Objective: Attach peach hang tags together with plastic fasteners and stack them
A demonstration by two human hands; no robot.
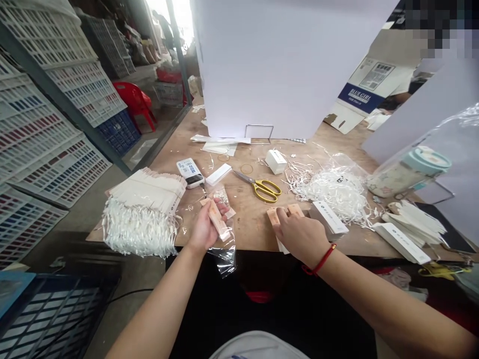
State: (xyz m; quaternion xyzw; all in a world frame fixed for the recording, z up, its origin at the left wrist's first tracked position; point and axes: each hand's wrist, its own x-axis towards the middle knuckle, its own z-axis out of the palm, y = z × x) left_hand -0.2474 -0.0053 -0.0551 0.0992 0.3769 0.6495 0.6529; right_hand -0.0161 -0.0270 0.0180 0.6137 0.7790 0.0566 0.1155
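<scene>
A red cord bracelet (321, 259) circles the person's right wrist, and the right hand (301, 237) lies palm down at the counter's near edge, its fingers spread over a pair of peach card tags (276, 220). Whether it is pressing them flat or pinching them is hard to tell from this angle. The left hand (205, 230) is curled around a narrow bundle of peach card tags (216, 219), grasping it just above a clear plastic sleeve (225, 257) that hangs over the edge of the wooden counter (247, 224). The tags look light and fairly stiff, though thin enough to bend, so they seem best held by their long edges. The film looks soft and slippery and may need a firmer pinch. To the left lies a stack of cream tags with loose white strings (140, 227), which would likely tangle if lifted by the strings. Beyond are yellow-handled scissors (262, 188), a small white box (276, 161), and a bag of white string (331, 188). Plastic crates (45, 119) are stacked farther off.
</scene>
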